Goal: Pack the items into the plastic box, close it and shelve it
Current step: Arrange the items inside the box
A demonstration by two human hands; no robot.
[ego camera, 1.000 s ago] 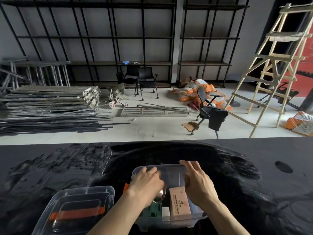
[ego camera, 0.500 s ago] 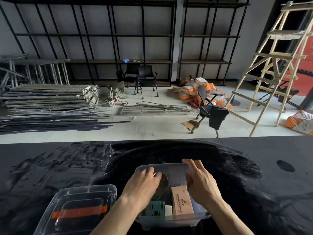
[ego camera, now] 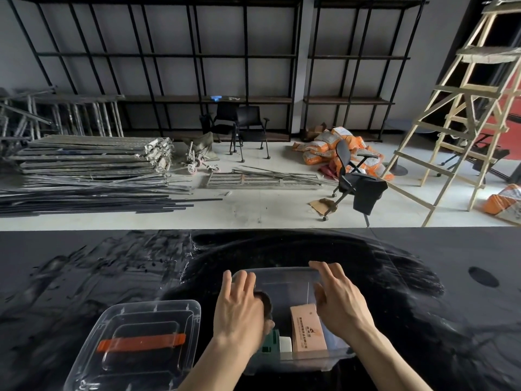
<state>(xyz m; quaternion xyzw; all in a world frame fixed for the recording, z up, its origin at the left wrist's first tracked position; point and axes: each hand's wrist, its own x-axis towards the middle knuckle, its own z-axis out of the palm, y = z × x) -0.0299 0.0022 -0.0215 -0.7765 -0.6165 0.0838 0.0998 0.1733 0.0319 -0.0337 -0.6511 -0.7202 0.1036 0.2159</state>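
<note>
A clear plastic box (ego camera: 284, 270) stands open on the black table, near its front edge. Inside lie a tan carton (ego camera: 307, 328), a green item (ego camera: 271, 342), a small white item (ego camera: 285, 344) and a dark round object (ego camera: 265, 301). My left hand (ego camera: 239, 309) lies palm down over the box's left side, fingers stretched out, partly covering the dark round object. Over the right side, my right hand (ego camera: 341, 301) hovers with fingers spread and fingertips at the far rim. The clear lid (ego camera: 141, 314), with an orange strap handle (ego camera: 141, 343), rests left of the box.
The black table (ego camera: 84, 277) spans the whole width. Beyond it, black metal shelving (ego camera: 245, 97) lines the far wall. The floor holds stacked metal panels (ego camera: 90, 156), office chairs (ego camera: 355, 182), orange sacks (ego camera: 327, 148) and a wooden ladder (ego camera: 465, 114) at right.
Both hands have slid forward toward the box's far rim. The left hand's fingers have opened out over the dark round object inside.
</note>
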